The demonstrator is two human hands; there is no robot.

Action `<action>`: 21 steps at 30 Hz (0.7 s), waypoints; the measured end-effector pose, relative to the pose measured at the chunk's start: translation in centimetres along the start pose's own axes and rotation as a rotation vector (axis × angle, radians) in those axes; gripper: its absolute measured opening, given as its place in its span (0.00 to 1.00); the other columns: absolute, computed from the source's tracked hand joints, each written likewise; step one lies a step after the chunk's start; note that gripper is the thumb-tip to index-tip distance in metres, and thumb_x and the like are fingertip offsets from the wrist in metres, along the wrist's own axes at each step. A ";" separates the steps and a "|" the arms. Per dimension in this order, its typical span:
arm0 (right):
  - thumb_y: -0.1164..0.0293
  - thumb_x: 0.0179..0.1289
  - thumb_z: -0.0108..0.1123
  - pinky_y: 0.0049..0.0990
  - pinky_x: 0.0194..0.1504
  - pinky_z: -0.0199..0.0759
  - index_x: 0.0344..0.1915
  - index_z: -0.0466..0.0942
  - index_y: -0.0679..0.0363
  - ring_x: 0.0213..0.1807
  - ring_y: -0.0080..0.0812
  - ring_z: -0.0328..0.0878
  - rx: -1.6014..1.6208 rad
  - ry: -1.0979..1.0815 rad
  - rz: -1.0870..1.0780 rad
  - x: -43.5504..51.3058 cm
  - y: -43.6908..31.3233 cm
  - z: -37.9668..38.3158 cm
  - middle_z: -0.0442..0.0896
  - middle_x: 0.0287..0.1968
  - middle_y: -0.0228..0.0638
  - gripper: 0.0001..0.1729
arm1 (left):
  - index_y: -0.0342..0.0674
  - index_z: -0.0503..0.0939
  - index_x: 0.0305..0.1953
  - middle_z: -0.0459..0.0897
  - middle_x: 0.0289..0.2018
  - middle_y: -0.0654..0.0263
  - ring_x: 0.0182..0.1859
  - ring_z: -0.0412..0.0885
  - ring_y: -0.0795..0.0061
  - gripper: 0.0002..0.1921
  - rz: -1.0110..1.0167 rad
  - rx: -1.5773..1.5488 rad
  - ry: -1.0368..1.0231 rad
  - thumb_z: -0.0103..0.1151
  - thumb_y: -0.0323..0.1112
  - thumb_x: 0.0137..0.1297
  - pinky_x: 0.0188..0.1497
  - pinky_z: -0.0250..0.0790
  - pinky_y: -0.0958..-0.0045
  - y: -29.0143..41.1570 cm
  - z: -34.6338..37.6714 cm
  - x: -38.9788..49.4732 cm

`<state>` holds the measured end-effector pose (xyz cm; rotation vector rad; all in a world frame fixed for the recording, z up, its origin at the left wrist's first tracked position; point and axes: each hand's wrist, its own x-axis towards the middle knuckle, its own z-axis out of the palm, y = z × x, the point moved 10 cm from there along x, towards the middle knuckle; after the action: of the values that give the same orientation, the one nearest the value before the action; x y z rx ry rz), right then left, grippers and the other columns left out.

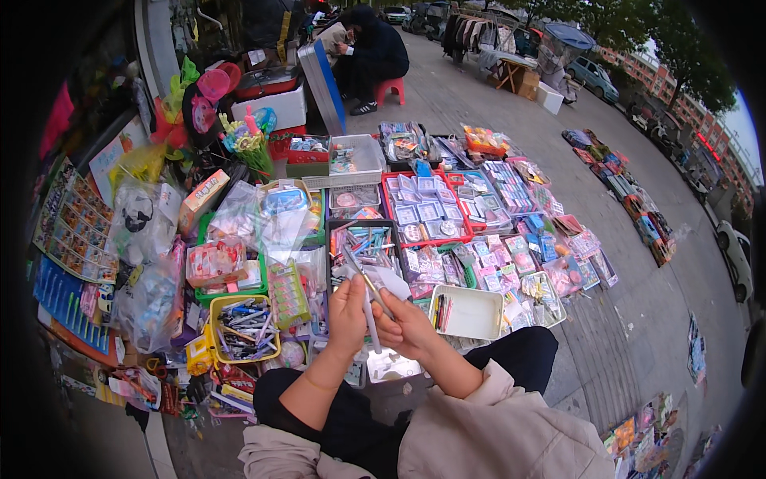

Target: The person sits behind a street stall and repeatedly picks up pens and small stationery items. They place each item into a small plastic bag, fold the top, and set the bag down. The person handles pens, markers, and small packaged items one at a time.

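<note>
Both hands meet above the stall goods, in front of my knees. My left hand (349,317) grips a slim white pen-like stick (371,320) that points down between the hands. My right hand (407,323) is closed on a slim, dark-tipped metallic tool or pen (371,281), slanting up and left; its exact kind is unclear. A piece of white paper or film (389,281) shows just behind the fingers. Beyond them lies a black tray (392,230) of assorted pens. At the left stands a yellow basket (276,347) full of pens.
A cream tray (473,311) with a few pens is right of my hands. A red tray (428,242) of small boxes lies farther back. Plastic bags (143,305) crowd the left. A person (374,48) sits on a red stool (390,88) at the back.
</note>
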<state>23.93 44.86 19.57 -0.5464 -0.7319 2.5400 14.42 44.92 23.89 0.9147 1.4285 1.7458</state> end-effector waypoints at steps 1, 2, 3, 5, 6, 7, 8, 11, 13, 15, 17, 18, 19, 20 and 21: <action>0.55 0.76 0.37 0.16 0.14 0.47 0.32 0.70 0.59 0.10 0.16 0.52 -0.026 -0.024 0.020 -0.1 0.3 0.3 0.58 0.11 0.21 0.22 | 0.39 0.75 0.35 0.78 0.26 0.71 0.26 0.73 0.88 0.17 -0.018 -0.161 0.015 0.43 0.45 0.75 0.28 0.63 0.85 -0.2 -0.1 0.2; 0.55 0.76 0.37 0.16 0.14 0.47 0.32 0.70 0.59 0.10 0.16 0.52 -0.048 0.036 0.043 -0.2 0.5 -0.3 0.58 0.11 0.21 0.22 | 0.39 0.75 0.35 0.78 0.25 0.71 0.27 0.73 0.88 0.17 0.067 -0.260 0.043 0.44 0.45 0.75 0.28 0.62 0.85 0.7 -0.8 0.6; 0.54 0.76 0.37 0.17 0.14 0.47 0.32 0.70 0.59 0.10 0.16 0.52 -0.051 0.002 0.094 -0.3 1.1 0.0 0.59 0.11 0.21 0.22 | 0.39 0.75 0.35 0.77 0.25 0.72 0.27 0.72 0.88 0.17 0.080 -0.330 0.054 0.44 0.45 0.75 0.28 0.62 0.85 1.0 -1.2 1.1; 0.54 0.76 0.37 0.17 0.14 0.47 0.32 0.70 0.59 0.11 0.16 0.52 -0.083 -0.026 0.038 0.0 0.9 0.6 0.58 0.11 0.21 0.23 | 0.39 0.75 0.35 0.77 0.24 0.72 0.25 0.71 0.89 0.16 0.109 -0.460 0.075 0.44 0.44 0.75 0.26 0.60 0.86 1.0 -1.5 1.3; 0.54 0.76 0.37 0.18 0.14 0.47 0.32 0.70 0.59 0.11 0.16 0.52 -0.099 -0.045 0.039 0.2 1.1 0.8 0.58 0.11 0.21 0.23 | 0.39 0.75 0.35 0.77 0.24 0.71 0.25 0.71 0.89 0.16 0.026 -0.364 0.035 0.44 0.44 0.75 0.25 0.60 0.86 0.1 -0.8 1.2; 0.53 0.76 0.37 0.18 0.14 0.47 0.32 0.69 0.58 0.11 0.17 0.51 -0.076 -0.015 -0.018 0.5 0.6 0.4 0.58 0.11 0.21 0.23 | 0.39 0.75 0.35 0.77 0.23 0.71 0.24 0.72 0.89 0.16 -0.011 -0.290 -0.004 0.44 0.44 0.75 0.24 0.60 0.86 -0.6 0.0 0.6; 0.53 0.76 0.37 0.18 0.14 0.47 0.33 0.69 0.58 0.11 0.17 0.52 -0.166 0.088 -0.076 0.6 -0.2 -0.8 0.58 0.11 0.21 0.22 | 0.39 0.75 0.35 0.77 0.23 0.71 0.23 0.72 0.89 0.16 -0.130 -0.229 -0.047 0.44 0.45 0.75 0.23 0.60 0.85 -2.1 0.8 0.0; 0.53 0.76 0.37 0.18 0.14 0.48 0.32 0.70 0.59 0.10 0.17 0.52 -0.499 0.230 -0.209 0.4 -2.0 -2.7 0.59 0.11 0.22 0.23 | 0.40 0.75 0.34 0.77 0.20 0.71 0.20 0.71 0.89 0.17 -0.066 -0.224 -0.069 0.44 0.45 0.75 0.20 0.58 0.85 -2.1 1.1 -0.4; 0.53 0.75 0.38 0.17 0.14 0.49 0.31 0.70 0.59 0.10 0.17 0.53 -0.750 0.121 -0.338 0.3 -2.3 -1.4 0.60 0.11 0.22 0.24 | 0.39 0.75 0.33 0.78 0.21 0.71 0.19 0.71 0.88 0.18 -0.025 -0.342 -0.040 0.43 0.45 0.75 0.20 0.59 0.85 -1.7 0.4 0.3; 0.54 0.75 0.40 0.17 0.15 0.49 0.31 0.72 0.61 0.11 0.16 0.53 -0.801 0.094 -0.427 0.2 -2.1 -0.7 0.62 0.11 0.23 0.24 | 0.39 0.75 0.34 0.78 0.23 0.71 0.21 0.72 0.87 0.18 -0.042 -0.398 -0.021 0.42 0.45 0.75 0.21 0.61 0.84 -1.9 0.0 0.7; 0.55 0.75 0.42 0.18 0.16 0.49 0.30 0.74 0.63 0.12 0.15 0.55 -0.603 0.074 -0.389 0.6 -1.5 -0.9 0.65 0.12 0.23 0.24 | 0.38 0.75 0.34 0.78 0.26 0.72 0.27 0.73 0.88 0.18 -0.009 -0.434 -0.039 0.43 0.45 0.75 0.28 0.65 0.83 -1.8 0.3 0.5; 0.56 0.75 0.43 0.18 0.16 0.50 0.30 0.75 0.64 0.13 0.15 0.56 -0.726 0.179 -0.444 0.3 -2.3 -1.3 0.66 0.13 0.23 0.24 | 0.38 0.76 0.36 0.79 0.28 0.72 0.30 0.74 0.87 0.17 -0.035 -0.368 -0.063 0.44 0.44 0.75 0.31 0.66 0.82 -2.3 0.7 0.1; 0.57 0.75 0.44 0.18 0.17 0.50 0.30 0.76 0.65 0.13 0.14 0.57 -0.850 0.242 -0.505 0.0 -3.2 -1.2 0.67 0.13 0.23 0.24 | 0.38 0.77 0.38 0.80 0.31 0.71 0.32 0.74 0.86 0.15 -0.019 -0.321 -0.118 0.44 0.43 0.74 0.34 0.67 0.82 -2.6 1.5 -0.5; 0.58 0.74 0.45 0.18 0.17 0.50 0.29 0.77 0.66 0.14 0.13 0.58 -0.964 0.326 -0.602 -0.8 -4.4 -1.0 0.69 0.14 0.23 0.24 | 0.38 0.78 0.40 0.80 0.33 0.71 0.35 0.74 0.86 0.15 -0.019 -0.328 -0.230 0.45 0.42 0.74 0.38 0.67 0.81 -2.8 2.6 -0.9; 0.61 0.71 0.52 0.19 0.19 0.54 0.31 0.79 0.67 0.17 0.14 0.62 -0.930 0.396 -0.553 -1.0 -4.7 -1.8 0.71 0.15 0.26 0.20 | 0.38 0.78 0.40 0.79 0.33 0.73 0.35 0.72 0.88 0.14 -0.049 -0.278 -0.219 0.46 0.41 0.74 0.38 0.66 0.83 -3.5 2.5 -1.1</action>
<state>26.96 48.65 21.08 -0.9282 -1.6189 1.4240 17.42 45.82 20.68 0.8810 1.0301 1.6969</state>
